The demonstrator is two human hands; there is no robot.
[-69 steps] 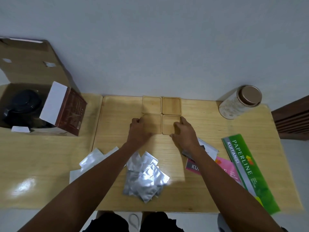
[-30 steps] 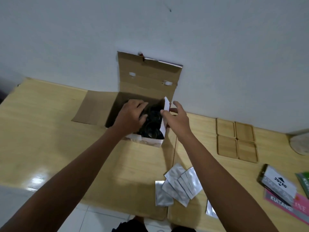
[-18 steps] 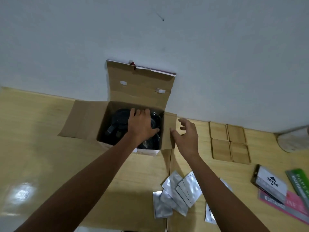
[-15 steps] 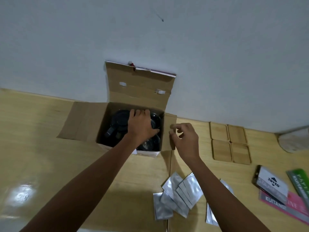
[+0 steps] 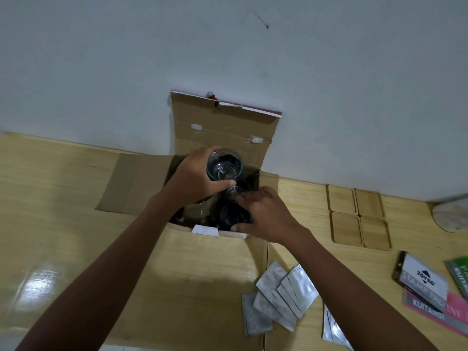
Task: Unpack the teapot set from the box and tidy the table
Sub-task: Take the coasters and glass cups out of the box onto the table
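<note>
An open cardboard box (image 5: 222, 127) stands against the wall with its lid flap up. My left hand (image 5: 195, 176) grips a clear glass cup (image 5: 224, 165) and holds it above the box, mouth facing me. My right hand (image 5: 263, 214) reaches into the box's right side, fingers curled round a second glass cup (image 5: 231, 217) that sits inside. A clear glass teapot (image 5: 196, 211) shows partly in the box under my left wrist. Four wooden coasters (image 5: 358, 216) lie in a square to the right.
Several silver foil sachets (image 5: 278, 297) lie on the wooden table (image 5: 63, 211) in front of the box. A stamp pad box (image 5: 420, 279), a pink receipt book (image 5: 435, 310) and a green packet (image 5: 459, 274) lie at the right edge. A jar (image 5: 450, 214) stands far right.
My left hand has lifted a glass cup out of the box. My right hand has moved from the box's side flap into the box and onto another cup.
</note>
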